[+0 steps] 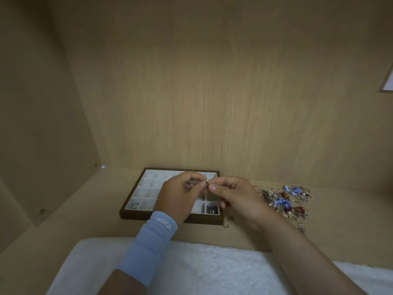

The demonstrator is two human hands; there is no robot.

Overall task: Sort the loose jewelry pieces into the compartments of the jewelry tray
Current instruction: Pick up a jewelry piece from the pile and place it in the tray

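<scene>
Inside a home wardrobe or cupboard, wood-grain panels [191, 81] behind and beside, shelf [80, 211], white fluffy cloth [191, 271] in front

Legible text: none. The white printed mark [163, 221] on the light-blue sleeve [148, 248], at the left wrist, near centre, is too small and blurred to read.

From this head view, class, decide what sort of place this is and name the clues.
Probably inside a wooden cupboard or wardrobe: wood-grain panels close in behind and left, and a jewelry tray and loose jewelry sit on its shelf.
</scene>
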